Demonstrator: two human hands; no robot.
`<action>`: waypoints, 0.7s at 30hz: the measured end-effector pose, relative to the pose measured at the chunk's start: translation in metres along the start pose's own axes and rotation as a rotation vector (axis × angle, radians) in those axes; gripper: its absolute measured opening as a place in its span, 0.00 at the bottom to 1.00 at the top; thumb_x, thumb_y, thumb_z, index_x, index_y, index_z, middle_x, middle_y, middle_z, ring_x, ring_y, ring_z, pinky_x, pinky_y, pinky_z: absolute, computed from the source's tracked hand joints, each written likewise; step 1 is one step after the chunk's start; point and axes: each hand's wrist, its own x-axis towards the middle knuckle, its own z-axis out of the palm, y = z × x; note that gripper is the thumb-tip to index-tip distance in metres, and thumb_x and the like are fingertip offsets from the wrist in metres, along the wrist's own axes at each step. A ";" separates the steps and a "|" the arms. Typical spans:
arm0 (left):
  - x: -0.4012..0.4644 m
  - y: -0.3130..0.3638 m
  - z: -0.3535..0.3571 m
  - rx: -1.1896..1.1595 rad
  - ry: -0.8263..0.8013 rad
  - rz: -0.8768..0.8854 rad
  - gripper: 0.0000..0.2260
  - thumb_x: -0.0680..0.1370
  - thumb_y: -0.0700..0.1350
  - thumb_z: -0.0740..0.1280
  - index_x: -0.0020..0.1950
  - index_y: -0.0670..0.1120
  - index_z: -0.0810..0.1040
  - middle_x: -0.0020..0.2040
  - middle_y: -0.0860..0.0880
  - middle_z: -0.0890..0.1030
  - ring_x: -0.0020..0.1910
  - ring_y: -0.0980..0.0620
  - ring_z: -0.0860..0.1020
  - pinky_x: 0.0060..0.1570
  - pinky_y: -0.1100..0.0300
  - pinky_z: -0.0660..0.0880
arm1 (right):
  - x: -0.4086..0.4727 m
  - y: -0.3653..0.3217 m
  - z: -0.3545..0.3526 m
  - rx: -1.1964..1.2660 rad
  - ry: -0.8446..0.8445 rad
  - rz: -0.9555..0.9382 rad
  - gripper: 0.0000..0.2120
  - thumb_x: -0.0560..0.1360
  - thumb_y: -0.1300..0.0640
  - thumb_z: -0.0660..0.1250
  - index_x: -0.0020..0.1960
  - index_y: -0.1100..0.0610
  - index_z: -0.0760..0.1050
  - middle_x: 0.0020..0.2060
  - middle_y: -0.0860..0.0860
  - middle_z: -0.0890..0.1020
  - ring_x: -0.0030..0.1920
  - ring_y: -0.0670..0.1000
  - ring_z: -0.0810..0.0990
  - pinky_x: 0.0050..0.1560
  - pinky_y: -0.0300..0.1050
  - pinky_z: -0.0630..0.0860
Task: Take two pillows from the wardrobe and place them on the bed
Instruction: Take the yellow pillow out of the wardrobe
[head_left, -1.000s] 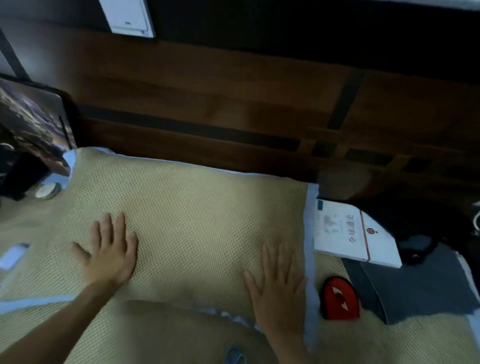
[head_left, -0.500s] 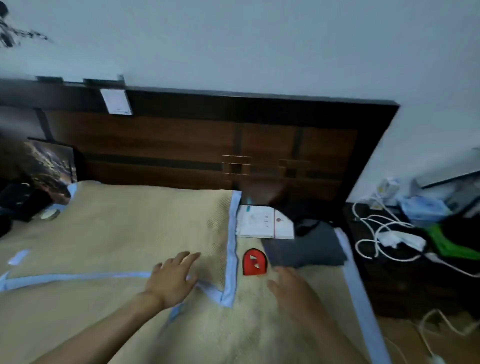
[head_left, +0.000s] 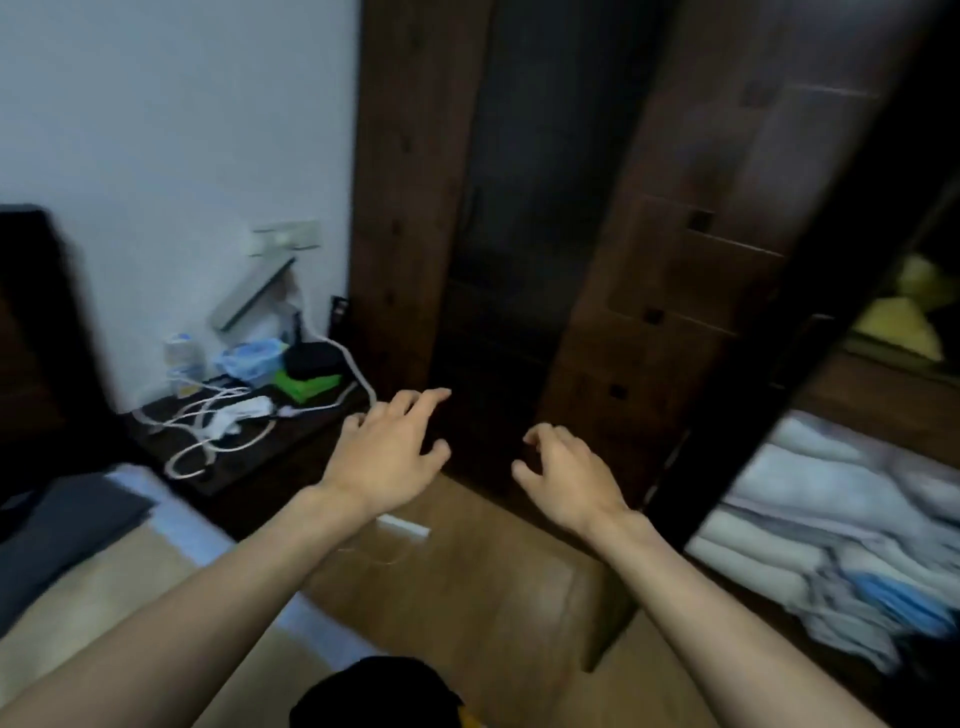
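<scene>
A dark wooden wardrobe (head_left: 545, 218) fills the middle and right of the head view, and its right section stands open. Inside that section lie stacked pale folded bedding (head_left: 831, 514) and, on a higher shelf, something yellow (head_left: 898, 322); I cannot tell which of these are pillows. My left hand (head_left: 387, 452) and my right hand (head_left: 566, 473) are raised in front of the closed wardrobe doors, both empty with fingers spread and slightly curled. The corner of the bed (head_left: 104, 587) with its beige mat shows at the lower left.
A dark bedside table (head_left: 249, 452) at the left carries tangled white cables (head_left: 208, 426), a power strip, a green item and a blue packet. A dark grey folded cloth (head_left: 57, 525) lies on the bed corner. Wooden floor (head_left: 467, 587) lies between bed and wardrobe.
My hands have lifted off the beige pillow on the bed, and my view has swung right from the headboard to the wardrobe. Both hands are now in the air, empty.
</scene>
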 end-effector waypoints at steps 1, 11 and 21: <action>0.012 0.027 0.011 -0.014 -0.023 0.061 0.26 0.80 0.57 0.60 0.77 0.60 0.56 0.74 0.51 0.67 0.69 0.43 0.69 0.65 0.41 0.66 | -0.008 0.023 -0.018 -0.030 0.031 0.054 0.20 0.80 0.45 0.63 0.69 0.52 0.68 0.64 0.53 0.75 0.63 0.55 0.74 0.62 0.55 0.74; 0.057 0.218 0.091 -0.226 -0.164 0.518 0.27 0.80 0.57 0.60 0.77 0.61 0.55 0.74 0.54 0.67 0.68 0.47 0.69 0.65 0.45 0.66 | -0.124 0.191 -0.149 -0.185 0.218 0.574 0.21 0.79 0.46 0.63 0.68 0.54 0.67 0.66 0.55 0.74 0.63 0.58 0.74 0.58 0.54 0.73; 0.128 0.383 0.145 -0.074 -0.226 0.805 0.24 0.80 0.54 0.59 0.75 0.55 0.58 0.69 0.50 0.69 0.66 0.45 0.69 0.63 0.45 0.66 | -0.133 0.315 -0.153 -0.036 0.324 0.893 0.18 0.78 0.45 0.65 0.63 0.51 0.66 0.62 0.53 0.76 0.59 0.55 0.77 0.54 0.51 0.75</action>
